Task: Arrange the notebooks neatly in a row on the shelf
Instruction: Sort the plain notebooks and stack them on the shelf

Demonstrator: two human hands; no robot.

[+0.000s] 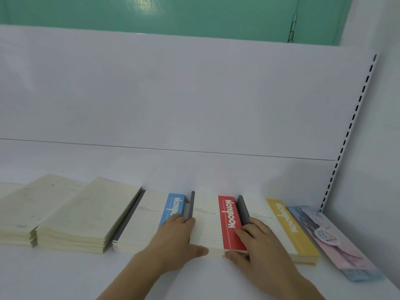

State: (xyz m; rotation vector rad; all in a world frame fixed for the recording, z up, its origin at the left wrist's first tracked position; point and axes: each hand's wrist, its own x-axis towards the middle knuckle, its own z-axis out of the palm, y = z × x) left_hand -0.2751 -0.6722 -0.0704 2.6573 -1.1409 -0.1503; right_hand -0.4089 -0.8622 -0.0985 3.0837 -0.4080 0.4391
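Red-banded notebook stack (213, 224) sits mid-row on the shelf (194, 169); left hand (175, 237) and right hand (255, 245) clasp its sides, thumbs at front edge; uneven push likely skews it into the blue-banded stack (149, 219) or yellow-banded stack (281, 228).

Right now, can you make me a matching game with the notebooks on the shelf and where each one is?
Things:
1. red-striped white notebook stack
2. blue-striped white notebook stack
3. yellow-striped white notebook stack
4. pink and blue pictured notebook

Places:
A. farthest right, beside the slotted shelf post
B. between both hands, one on each side
C. just left of the left hand
D. just right of the right hand

Pairs: 1-B, 2-C, 3-D, 4-A
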